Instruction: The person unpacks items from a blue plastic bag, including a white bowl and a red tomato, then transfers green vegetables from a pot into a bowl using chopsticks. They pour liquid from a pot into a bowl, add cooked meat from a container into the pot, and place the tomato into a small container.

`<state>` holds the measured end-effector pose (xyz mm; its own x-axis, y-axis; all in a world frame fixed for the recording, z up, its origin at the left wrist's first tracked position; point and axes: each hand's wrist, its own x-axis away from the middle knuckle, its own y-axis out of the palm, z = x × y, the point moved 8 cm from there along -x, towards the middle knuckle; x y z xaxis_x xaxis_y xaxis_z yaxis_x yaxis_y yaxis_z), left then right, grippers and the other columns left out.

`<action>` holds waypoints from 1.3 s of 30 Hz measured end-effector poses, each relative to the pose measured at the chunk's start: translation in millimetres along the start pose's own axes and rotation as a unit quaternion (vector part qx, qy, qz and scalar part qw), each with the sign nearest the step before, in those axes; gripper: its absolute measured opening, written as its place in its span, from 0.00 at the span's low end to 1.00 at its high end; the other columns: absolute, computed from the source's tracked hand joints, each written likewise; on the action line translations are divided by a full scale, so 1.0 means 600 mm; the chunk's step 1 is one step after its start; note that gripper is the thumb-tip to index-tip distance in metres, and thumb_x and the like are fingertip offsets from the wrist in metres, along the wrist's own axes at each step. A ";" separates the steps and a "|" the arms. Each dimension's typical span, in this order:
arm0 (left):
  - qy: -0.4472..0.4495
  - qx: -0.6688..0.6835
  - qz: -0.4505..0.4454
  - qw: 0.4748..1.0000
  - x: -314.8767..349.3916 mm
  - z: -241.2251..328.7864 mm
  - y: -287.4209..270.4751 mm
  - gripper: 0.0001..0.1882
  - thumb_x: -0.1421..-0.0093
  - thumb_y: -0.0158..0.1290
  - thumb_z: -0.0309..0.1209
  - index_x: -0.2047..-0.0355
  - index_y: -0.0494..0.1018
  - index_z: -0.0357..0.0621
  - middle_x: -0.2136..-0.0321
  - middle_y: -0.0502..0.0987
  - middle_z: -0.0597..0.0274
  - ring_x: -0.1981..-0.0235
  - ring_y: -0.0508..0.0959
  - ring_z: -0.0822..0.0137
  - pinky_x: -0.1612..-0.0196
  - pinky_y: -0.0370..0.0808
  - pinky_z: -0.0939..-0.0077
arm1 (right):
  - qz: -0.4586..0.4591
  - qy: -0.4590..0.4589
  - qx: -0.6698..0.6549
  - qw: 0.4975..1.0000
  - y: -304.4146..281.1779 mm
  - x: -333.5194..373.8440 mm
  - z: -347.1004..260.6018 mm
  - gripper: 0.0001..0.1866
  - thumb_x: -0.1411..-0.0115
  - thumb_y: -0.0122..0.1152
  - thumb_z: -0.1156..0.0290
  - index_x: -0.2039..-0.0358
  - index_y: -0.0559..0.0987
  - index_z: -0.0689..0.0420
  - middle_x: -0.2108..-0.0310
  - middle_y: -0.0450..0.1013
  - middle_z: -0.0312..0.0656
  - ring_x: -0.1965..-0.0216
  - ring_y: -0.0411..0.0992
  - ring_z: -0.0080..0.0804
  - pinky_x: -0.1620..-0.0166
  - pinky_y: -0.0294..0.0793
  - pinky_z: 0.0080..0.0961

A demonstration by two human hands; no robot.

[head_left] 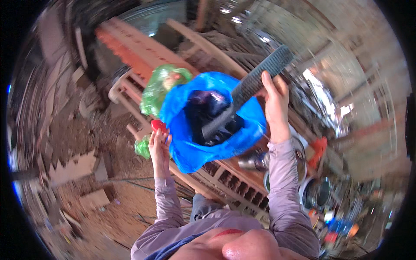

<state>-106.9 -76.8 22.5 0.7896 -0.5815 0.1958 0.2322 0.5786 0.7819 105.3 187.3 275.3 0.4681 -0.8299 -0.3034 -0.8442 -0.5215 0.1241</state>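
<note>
My right hand (pixel 276 106) is closed around a long dark grey tool (pixel 260 76), wide and finely textured at its upper part and narrower below; its exact kind I cannot make out. The narrow end slants down over the mouth of a blue plastic bag (pixel 186 151). Dark, shiny things (pixel 210 102) lie inside the open bag, too blurred to name. At the bag's left side, my left hand (pixel 159 147) pinches a small, smooth red object (pixel 158 125). Just behind that hand sits a green plastic bag (pixel 160 89) with something in it.
A slatted wooden bench (pixel 232 173) stands beneath the bags. Beyond it lies a long orange-red beam (pixel 143 47). A metal cup (pixel 252 163) and a round pot (pixel 315 193) are near my right forearm. Wood scraps (pixel 94 199) lie on the dirt floor at left.
</note>
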 end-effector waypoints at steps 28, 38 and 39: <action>-0.383 -0.336 -0.550 0.662 0.835 -0.736 0.490 0.19 0.43 0.56 0.30 0.53 0.70 0.33 0.61 0.77 0.57 0.65 0.79 0.68 0.63 0.79 0.77 | 0.345 0.209 0.508 0.761 -0.691 0.947 -0.127 0.27 0.38 0.46 0.74 0.40 0.53 0.58 0.64 0.72 0.58 0.76 0.71 0.55 0.76 0.69 0.45; -0.310 -0.407 -0.540 0.668 0.946 -0.892 0.576 0.14 0.46 0.59 0.26 0.59 0.74 0.35 0.67 0.78 0.58 0.69 0.79 0.72 0.65 0.79 0.82 | 0.323 0.219 0.576 0.718 -0.871 0.998 -0.110 0.14 0.40 0.46 0.71 0.55 0.62 0.59 0.69 0.71 0.54 0.76 0.74 0.54 0.77 0.72 0.46; -0.285 -0.437 -0.547 0.655 0.947 -0.905 0.575 0.14 0.46 0.59 0.26 0.59 0.74 0.35 0.67 0.78 0.58 0.69 0.79 0.72 0.65 0.79 0.82 | 0.321 0.217 0.582 0.715 -0.885 1.002 -0.105 0.12 0.40 0.46 0.71 0.56 0.62 0.59 0.70 0.71 0.54 0.76 0.74 0.53 0.77 0.72 0.45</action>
<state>730.3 103.3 82.3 -0.4036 -0.8960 0.1852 0.9145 -0.4015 0.0507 851.6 -47.3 86.4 -0.2890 -0.9397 -0.1831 -0.4495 0.3020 -0.8407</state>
